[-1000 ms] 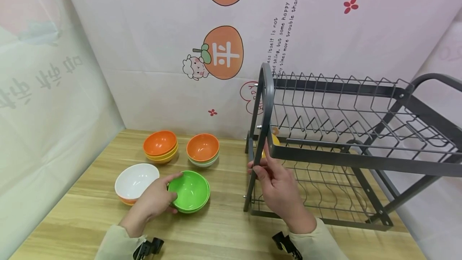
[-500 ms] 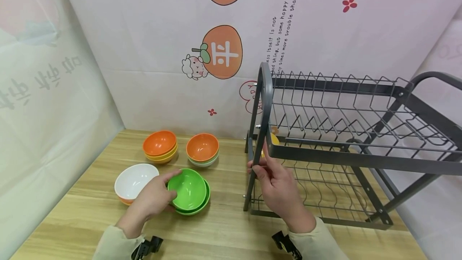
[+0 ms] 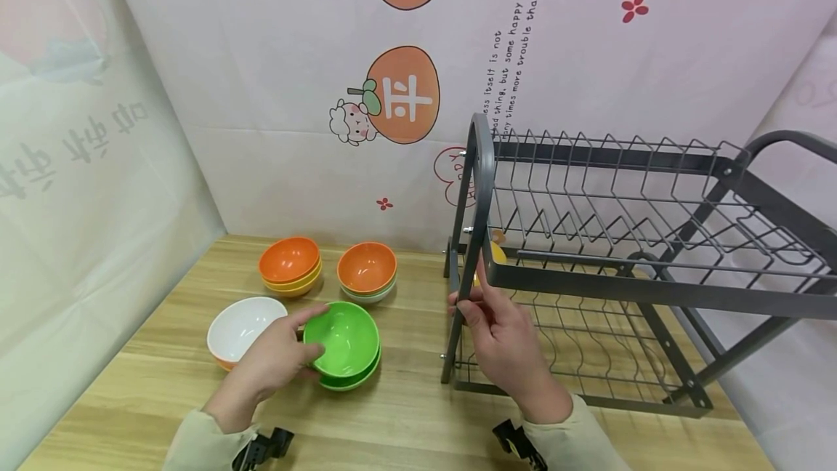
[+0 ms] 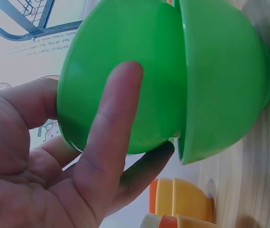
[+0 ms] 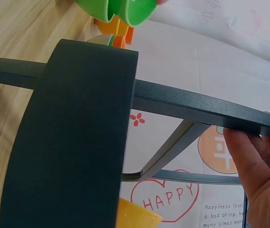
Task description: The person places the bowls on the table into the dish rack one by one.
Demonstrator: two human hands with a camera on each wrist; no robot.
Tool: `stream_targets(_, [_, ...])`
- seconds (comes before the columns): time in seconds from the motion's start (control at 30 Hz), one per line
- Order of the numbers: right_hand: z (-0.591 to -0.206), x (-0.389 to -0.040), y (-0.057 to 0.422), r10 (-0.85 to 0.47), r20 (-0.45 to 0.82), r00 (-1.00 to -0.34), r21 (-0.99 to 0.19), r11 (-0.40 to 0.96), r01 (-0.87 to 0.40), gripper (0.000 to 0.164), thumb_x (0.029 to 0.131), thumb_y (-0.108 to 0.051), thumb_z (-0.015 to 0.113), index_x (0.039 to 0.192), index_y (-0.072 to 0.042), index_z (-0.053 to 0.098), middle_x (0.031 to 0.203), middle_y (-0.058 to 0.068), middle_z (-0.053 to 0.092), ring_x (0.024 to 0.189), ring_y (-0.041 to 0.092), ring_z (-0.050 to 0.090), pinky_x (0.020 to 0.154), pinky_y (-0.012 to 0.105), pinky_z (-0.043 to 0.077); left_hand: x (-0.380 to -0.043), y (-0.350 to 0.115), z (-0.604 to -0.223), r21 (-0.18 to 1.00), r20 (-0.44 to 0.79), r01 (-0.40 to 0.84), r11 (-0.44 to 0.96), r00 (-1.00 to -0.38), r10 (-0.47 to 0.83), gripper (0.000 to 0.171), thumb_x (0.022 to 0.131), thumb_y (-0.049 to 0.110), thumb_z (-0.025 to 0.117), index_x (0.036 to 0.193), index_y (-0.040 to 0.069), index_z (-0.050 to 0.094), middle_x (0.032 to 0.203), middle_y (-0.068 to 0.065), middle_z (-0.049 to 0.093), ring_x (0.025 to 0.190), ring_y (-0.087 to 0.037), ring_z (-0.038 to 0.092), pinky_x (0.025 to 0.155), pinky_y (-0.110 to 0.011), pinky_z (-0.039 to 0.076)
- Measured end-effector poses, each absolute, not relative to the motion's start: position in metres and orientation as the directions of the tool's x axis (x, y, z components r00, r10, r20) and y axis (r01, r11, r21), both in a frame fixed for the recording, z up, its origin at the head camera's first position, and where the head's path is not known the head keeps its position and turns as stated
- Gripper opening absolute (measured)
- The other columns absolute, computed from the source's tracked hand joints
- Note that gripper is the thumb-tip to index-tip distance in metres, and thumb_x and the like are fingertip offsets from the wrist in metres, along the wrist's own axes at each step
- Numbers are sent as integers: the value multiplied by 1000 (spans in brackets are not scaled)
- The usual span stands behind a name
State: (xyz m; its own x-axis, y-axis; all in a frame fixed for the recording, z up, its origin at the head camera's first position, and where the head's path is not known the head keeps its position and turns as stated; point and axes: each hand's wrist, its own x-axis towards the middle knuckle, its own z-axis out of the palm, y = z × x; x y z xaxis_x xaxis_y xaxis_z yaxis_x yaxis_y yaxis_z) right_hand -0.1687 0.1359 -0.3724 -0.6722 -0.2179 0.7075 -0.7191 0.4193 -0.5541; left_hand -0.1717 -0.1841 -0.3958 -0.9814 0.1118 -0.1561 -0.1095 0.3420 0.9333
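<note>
My left hand (image 3: 275, 356) grips a green bowl (image 3: 346, 336) by its left side. This bowl is raised and tilted out of a second green bowl (image 3: 349, 384), which stands on the table. In the left wrist view the held bowl (image 4: 97, 52) is partly inside the lower bowl (image 4: 225, 85), with a gap between the rims. My right hand (image 3: 506, 344) holds the left front post of a dark metal dish rack (image 3: 482, 187); in the right wrist view its fingers (image 5: 249, 156) wrap the post. Something yellow (image 3: 498, 253) shows inside the rack's left end.
An orange-topped stack of bowls (image 3: 289, 260) stands at the back left, another orange-topped stack (image 3: 368, 267) right of it. A white bowl (image 3: 238, 329) sits on an orange one beside my left hand. The two-tier rack fills the right of the wooden table (image 3: 399, 420).
My left hand has lifted the upper green bowl partly out of the lower one, so more of the lower bowl shows. The right hand has stayed on the rack post.
</note>
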Motion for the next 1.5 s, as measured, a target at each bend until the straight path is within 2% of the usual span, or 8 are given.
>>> stream_targets(0.23, [-372, -169, 136, -216, 709, -672, -551, 425, -718, 27, 96, 6, 60, 119, -7, 63, 98, 4, 73, 80, 11, 69, 60, 19, 52, -171, -187, -392, 969, -168, -126, 212, -967, 191, 70, 86, -12, 65, 150, 2, 41, 120, -32, 52, 81, -33, 66, 65, -46, 61])
stream_targets(0.47, [-372, -168, 135, -213, 715, -666, -547, 422, -723, 29, 95, 6, 61, 120, -8, 63, 99, 1, 73, 79, 11, 69, 60, 20, 53, -171, -187, -389, 989, -144, -134, 55, -938, 315, 74, 89, -10, 65, 154, -1, 30, 137, -40, 37, 92, -37, 66, 73, -49, 60])
stream_targets(0.7, [-373, -167, 136, -220, 730, -647, -525, 426, -737, 59, 92, 11, 61, 147, -7, 47, 101, 0, 72, 81, 12, 70, 65, 21, 56, -165, -179, -385, 991, -120, -134, -13, -924, 363, 75, 89, -9, 65, 155, -1, 29, 141, -37, 35, 98, -35, 64, 74, -51, 60])
stream_targets(1.03, [-373, -166, 136, -206, 709, -674, -544, 448, -709, 72, 93, 9, 62, 156, -14, 34, 99, -1, 73, 77, 10, 69, 62, 25, 58, -153, -158, -381, 985, -113, -158, -72, -898, 426, 74, 89, -8, 65, 154, -1, 31, 134, -35, 42, 99, -37, 63, 76, -54, 59])
stream_targets(1.17, [-374, -166, 136, -205, 713, -670, -540, 449, -712, 70, 93, 9, 62, 155, -13, 37, 97, -3, 73, 73, 10, 68, 58, 23, 55, -149, -150, -380, 983, -112, -164, -78, -888, 446, 72, 89, -9, 65, 153, -1, 34, 130, -35, 43, 97, -36, 63, 76, -56, 58])
stream_targets(1.37, [-371, -165, 135, -193, 678, -709, -575, 461, -676, 43, 96, 3, 60, 137, -9, 56, 95, -4, 72, 63, 6, 58, 49, 22, 47, -145, -141, -378, 984, -108, -160, -75, -883, 457, 71, 88, -9, 66, 152, 0, 36, 124, -31, 48, 93, -36, 65, 75, -57, 58])
stream_targets(1.43, [-370, -163, 135, -185, 654, -734, -597, 470, -650, 46, 98, 1, 60, 142, -9, 53, 99, -2, 72, 63, 6, 57, 48, 22, 45, -144, -139, -378, 985, -104, -154, -73, -884, 456, 71, 87, -9, 67, 152, -1, 37, 123, -31, 50, 93, -35, 65, 74, -56, 58])
stream_targets(1.5, [-368, -159, 134, -177, 620, -764, -622, 483, -616, 55, 99, -2, 60, 150, -10, 44, 112, 4, 70, 74, 8, 64, 55, 23, 52, -143, -137, -377, 986, -96, -148, -79, -884, 457, 71, 87, -9, 67, 151, -1, 37, 127, -31, 48, 93, -36, 65, 74, -56, 59])
